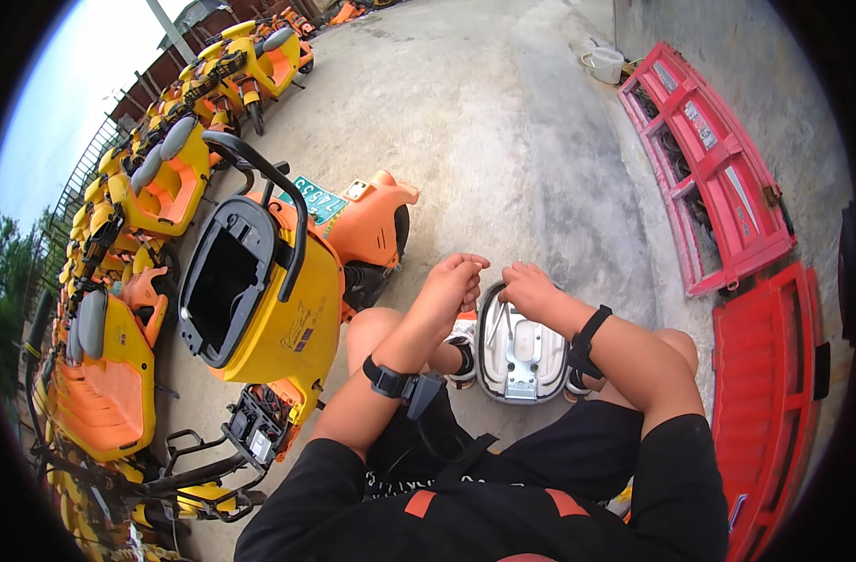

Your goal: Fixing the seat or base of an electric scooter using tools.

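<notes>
An upturned scooter seat (526, 361) rests between my feet, its pale underside with a metal hinge plate (521, 381) facing up. Over its far left edge, my left hand (458, 281) has its fingers curled and pinched together. My right hand (531, 286) is bent above the seat's far end, fingertips drawn together close to the left ones. Whatever either hand pinches is too small to make out. Left of me stands a yellow and orange scooter (302, 323) with its seat opening (224, 292) uncovered and a black grab rail (297, 220) above.
Several yellow scooters (180, 178) line the left side. Red metal panels (704, 169) lean along the wall at right, with another red panel (765, 393) nearer me. A white bucket (604, 65) sits at the far right on the concrete floor (484, 122).
</notes>
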Motion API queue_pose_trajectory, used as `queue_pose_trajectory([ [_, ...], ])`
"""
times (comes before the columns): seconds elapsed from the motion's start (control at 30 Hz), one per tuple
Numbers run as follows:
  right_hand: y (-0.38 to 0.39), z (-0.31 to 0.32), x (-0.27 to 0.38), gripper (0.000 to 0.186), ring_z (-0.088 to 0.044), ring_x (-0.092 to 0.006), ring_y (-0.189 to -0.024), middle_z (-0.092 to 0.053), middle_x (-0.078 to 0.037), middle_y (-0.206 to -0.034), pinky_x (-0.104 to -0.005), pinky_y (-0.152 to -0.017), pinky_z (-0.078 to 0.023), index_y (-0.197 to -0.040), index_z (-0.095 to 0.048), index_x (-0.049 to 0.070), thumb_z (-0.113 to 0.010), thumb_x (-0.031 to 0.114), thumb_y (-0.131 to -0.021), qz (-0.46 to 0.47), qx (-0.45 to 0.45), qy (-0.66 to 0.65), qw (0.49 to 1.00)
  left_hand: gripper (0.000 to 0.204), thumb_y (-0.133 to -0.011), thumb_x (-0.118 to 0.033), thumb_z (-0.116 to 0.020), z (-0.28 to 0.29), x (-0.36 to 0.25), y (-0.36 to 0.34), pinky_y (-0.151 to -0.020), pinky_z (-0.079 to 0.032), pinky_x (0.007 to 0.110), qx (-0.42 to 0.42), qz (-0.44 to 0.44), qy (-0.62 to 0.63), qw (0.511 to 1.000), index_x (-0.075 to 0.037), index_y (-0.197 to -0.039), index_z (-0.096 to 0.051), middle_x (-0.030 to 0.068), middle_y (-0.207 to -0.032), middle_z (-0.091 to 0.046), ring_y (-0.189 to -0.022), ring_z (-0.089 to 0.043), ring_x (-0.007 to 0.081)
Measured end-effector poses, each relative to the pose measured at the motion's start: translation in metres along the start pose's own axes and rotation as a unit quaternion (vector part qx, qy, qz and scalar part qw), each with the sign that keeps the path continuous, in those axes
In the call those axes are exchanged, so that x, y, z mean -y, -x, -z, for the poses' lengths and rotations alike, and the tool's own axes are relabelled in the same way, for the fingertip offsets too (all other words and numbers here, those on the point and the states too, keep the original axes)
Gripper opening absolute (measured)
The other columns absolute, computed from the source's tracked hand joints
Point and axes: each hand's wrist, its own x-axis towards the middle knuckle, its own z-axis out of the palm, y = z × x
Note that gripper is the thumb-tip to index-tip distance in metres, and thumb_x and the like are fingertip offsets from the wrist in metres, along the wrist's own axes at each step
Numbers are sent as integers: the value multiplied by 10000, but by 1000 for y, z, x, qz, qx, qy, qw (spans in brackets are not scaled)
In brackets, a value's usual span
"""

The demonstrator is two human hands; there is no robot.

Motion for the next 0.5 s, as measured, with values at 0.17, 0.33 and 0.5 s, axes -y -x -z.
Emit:
queue_pose_trajectory([
  [0.17, -2, 6, 3, 257, -658, -336, -1009, -689, -134, -1073, -456, -843, -528, -1088, -729, 142, -575, 167, -885, -68, 41, -131, 988, 149, -971, -114, -489, 3, -1, 1, -508, -324, 224, 4, -3, 0, 1000, -33, -1065, -571, -44, -679, -397, -566, -373, 75],
  [0.33, -5, 3, -3, 423, -679, -351, -928, -701, -160, -977, -465, -791, -539, -1298, -604, 151, -550, 79, -884, -88, 59, -128, 986, 156, -969, -98, -474, 3, 2, -1, -520, -351, 239, -9, -3, 36, 999, -22, -1070, -565, -25, -699, -422, -593, -414, 89],
  [0.5, -6, -18, -12, 474, -669, -357, -825, -689, -157, -858, -482, -747, -516, -1292, -581, 141, -584, 39, -830, -64, 4, -85, 994, 300, -955, -33, -459, 5, 3, -4, -605, -431, 263, -36, 12, 92, 995, 49, -1243, -483, 41, -819, -528, -686, -510, 132],
])
